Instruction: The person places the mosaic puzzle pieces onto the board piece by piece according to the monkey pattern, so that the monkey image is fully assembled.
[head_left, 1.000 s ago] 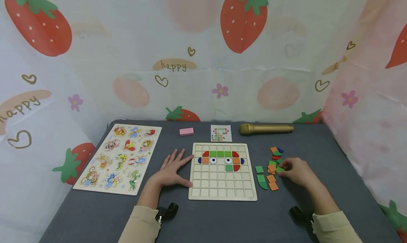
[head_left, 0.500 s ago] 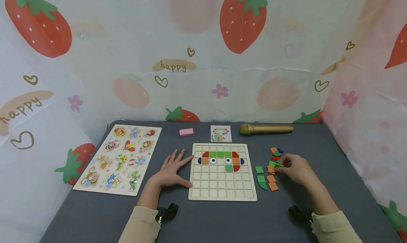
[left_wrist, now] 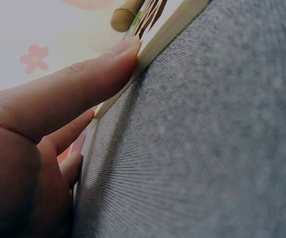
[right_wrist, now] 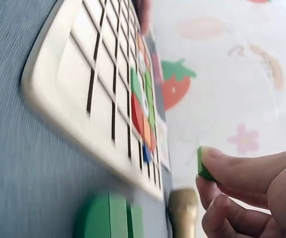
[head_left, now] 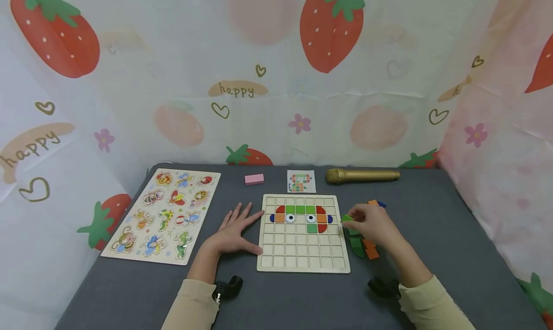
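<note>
My right hand (head_left: 375, 226) pinches a small green tile (right_wrist: 203, 164) between thumb and index finger, just off the right edge of the wooden grid board (head_left: 304, 266). Red, green, orange and blue tiles and two eye tiles (head_left: 311, 218) fill part of the board's upper rows. At the board's left edge lies my left hand (head_left: 229, 234), its fingers spread; the thumb and index fingertips touch the rim. Loose green tiles (head_left: 355, 243) and orange tiles (head_left: 371, 252) lie below my right hand, which hides part of the pile.
Behind the board are a pattern card (head_left: 301, 181), a pink block (head_left: 254, 179) and a gold microphone (head_left: 363, 176). An insect picture puzzle board (head_left: 166, 214) lies at the left of the grey tabletop (head_left: 298, 301). A strawberry-print curtain (head_left: 276, 128) surrounds the table.
My right hand has picked the green tile from the loose pile and carried it left to the board's right edge. The left hand has stayed in place.
</note>
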Motion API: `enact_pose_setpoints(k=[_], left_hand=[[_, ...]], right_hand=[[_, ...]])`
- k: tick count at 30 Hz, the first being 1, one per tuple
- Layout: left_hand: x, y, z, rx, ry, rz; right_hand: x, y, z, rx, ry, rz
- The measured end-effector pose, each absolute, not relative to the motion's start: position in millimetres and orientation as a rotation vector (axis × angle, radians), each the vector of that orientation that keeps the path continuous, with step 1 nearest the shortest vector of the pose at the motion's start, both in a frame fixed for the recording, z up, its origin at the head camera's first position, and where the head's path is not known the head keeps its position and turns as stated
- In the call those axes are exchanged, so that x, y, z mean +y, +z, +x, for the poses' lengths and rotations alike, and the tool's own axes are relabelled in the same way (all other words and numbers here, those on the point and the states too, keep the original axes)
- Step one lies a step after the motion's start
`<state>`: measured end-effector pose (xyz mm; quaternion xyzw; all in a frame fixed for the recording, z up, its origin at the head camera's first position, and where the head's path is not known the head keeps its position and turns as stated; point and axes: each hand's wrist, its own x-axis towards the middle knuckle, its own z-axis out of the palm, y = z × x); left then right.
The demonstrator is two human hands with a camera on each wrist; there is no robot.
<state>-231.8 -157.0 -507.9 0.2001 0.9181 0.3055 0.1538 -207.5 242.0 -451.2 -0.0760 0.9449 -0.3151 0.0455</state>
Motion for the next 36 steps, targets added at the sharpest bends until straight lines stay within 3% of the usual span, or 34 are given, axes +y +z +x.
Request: enact_pose_setpoints(k=[7,24,36], left_hand=[[-157,-509,-232,2.632,0.871,0.574],[-157,-508,-233,2.633,0.862,0.555],[-158,-509,-234,2.625,0.865,0.557]], right_hand=[[207,-456,-212,2.825,-1.034,-0.407],[131,-475,-227,2.767,-1.137,-0.428],[112,-482,-232,2.836,-0.969,-0.335]])
